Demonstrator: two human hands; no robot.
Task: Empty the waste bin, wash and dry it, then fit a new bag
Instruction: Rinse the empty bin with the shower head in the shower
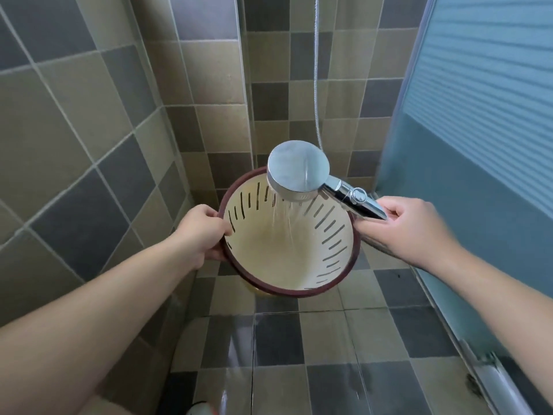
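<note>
In a shower corner with grey and tan wall tiles [89,85] and a wet checkered floor [299,354], the left hand [200,232] grips the rim of the cream bin [269,253], held above the floor. The right hand [410,226] grasps the shower head [297,170], spraying water into the bin, beside a blue frosted door [478,145].

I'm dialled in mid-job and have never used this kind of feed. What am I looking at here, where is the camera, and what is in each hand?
There is no machine here: these are a person's two bare hands, filmed by one wide-angle camera worn on the head, looking forward and down into a tiled shower corner. The left hand grips the dark red rim of a cream waste bin with slotted walls, held up off the tiled floor and tilted toward the camera. The right hand holds the handle of a chrome shower head, which sprays water down into the bin. A frosted glass door stands on the right.
</note>
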